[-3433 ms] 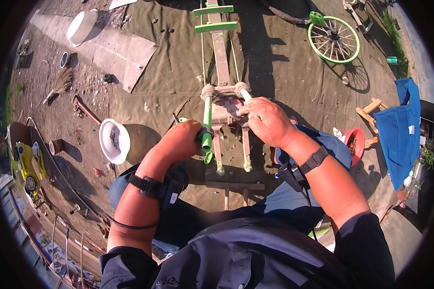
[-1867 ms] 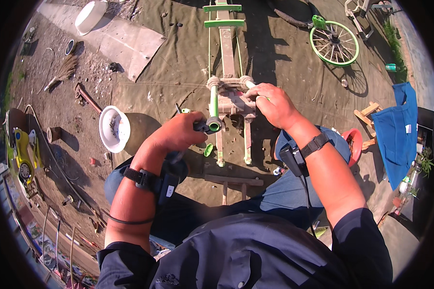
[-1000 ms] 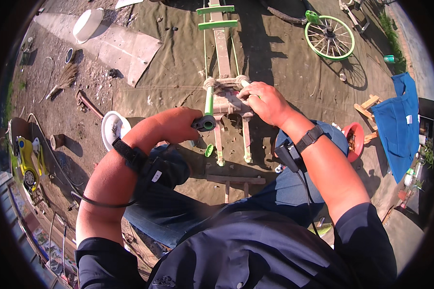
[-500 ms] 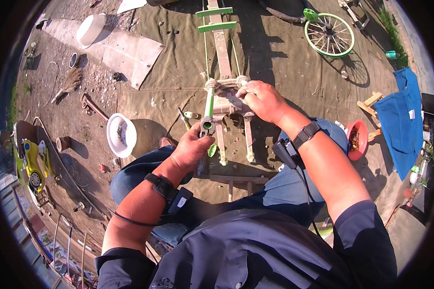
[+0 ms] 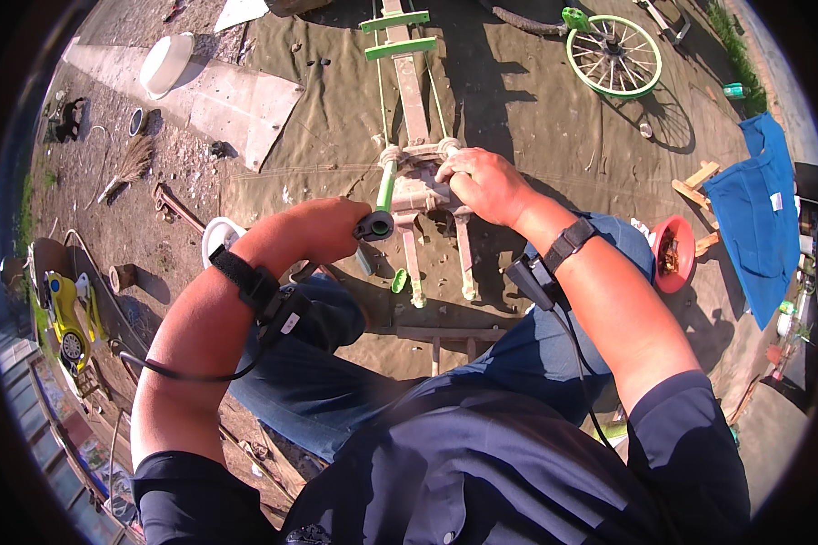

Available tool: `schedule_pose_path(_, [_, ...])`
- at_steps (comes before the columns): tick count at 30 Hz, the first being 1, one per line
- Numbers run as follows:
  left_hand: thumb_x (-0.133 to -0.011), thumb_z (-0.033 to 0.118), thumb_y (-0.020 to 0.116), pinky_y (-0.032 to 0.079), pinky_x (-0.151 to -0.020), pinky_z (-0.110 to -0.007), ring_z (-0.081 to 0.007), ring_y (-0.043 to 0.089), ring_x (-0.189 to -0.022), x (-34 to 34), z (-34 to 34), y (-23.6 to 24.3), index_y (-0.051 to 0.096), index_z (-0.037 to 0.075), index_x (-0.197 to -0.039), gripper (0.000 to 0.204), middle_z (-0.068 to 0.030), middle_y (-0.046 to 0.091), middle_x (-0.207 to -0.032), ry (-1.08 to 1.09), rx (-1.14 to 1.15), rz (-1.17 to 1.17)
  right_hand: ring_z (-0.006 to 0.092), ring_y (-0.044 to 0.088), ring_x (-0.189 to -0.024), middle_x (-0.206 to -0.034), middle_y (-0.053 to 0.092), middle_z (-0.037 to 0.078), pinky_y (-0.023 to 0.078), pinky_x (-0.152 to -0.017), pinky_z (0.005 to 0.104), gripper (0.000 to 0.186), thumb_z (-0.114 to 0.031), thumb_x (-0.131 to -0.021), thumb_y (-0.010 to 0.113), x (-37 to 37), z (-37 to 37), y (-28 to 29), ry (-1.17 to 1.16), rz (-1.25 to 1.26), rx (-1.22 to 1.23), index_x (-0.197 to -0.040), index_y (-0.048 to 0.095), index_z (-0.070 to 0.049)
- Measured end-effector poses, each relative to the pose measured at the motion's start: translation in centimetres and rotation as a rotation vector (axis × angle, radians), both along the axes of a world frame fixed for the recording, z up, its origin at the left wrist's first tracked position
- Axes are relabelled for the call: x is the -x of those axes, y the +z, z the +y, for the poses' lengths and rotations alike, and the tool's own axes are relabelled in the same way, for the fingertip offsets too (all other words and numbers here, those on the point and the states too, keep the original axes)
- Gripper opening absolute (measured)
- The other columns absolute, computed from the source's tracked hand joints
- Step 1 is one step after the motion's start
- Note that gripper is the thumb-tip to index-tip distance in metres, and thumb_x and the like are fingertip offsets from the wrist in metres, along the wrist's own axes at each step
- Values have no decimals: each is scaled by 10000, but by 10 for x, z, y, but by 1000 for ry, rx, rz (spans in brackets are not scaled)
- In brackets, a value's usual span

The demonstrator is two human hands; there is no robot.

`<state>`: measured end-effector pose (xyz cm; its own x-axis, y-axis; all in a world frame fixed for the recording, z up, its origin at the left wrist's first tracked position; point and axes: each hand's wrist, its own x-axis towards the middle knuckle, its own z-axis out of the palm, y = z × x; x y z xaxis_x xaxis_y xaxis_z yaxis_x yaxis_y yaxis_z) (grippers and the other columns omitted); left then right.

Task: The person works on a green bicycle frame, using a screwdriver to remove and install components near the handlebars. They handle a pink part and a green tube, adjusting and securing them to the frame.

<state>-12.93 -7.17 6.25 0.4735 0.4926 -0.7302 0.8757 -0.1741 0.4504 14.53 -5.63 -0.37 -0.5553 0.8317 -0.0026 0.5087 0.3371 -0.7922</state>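
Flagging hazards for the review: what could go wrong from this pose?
1. The left hand grips the green-shafted tool by its dark end only; it might slip off the wooden frame.
2. The right hand presses the same joint, so a slip could strike its fingers.

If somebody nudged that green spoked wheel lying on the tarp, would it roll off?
Probably not: the wheel seems to lie flat on the tarp, so it would likely slide or scrape. Its thin spokes suggest it is fairly light. Stood upright, it would probably roll.
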Motion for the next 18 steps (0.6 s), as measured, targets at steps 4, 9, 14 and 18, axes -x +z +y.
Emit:
schedule_pose_path(4, [-728, 32, 577, 488, -816, -455, -421, 633, -939, 3, -17, -5, 611, -14, -1071, 348, -243, 653, -971, 155, -18, -106, 369, 622, -996, -973, 688, 182, 480, -929, 430, 258, -132, -842, 469, 0, -1, 0, -18, 8, -15, -910, 678, 5])
schedule_pose_path(9, [-776, 22, 580, 471, -795, -329, -186, 593, -867, -3, -47, -16, 608, -9, -1101, 328, -101, 648, -911, 558, 142, -248, 367, 625, -988, -967, 687, 185, 482, -922, 432, 263, -145, -849, 468, 0, -1, -2, -43, -6, -11, -911, 682, -6])
schedule_pose_path(14, [-808, -2, 581, 416, -658, -252, -96, 521, -748, -9, -80, -43, 580, 30, -1208, 400, 5, 591, -885, 971, 300, -579, 367, 627, -977, -968, 687, 183, 484, -912, 429, 268, -156, -850, 471, 0, -1, -6, -52, 5, -24, -908, 686, -7])
schedule_pose_path(18, [-827, -27, 564, 341, -493, -216, -75, 453, -574, -29, -95, -49, 548, 69, -1159, 346, 20, 527, -800, 1259, 409, -748, 367, 629, -972, -963, 686, 184, 489, -900, 429, 273, -166, -852, 471, 1, 0, -3, -28, -5, -10, -906, 687, -7])
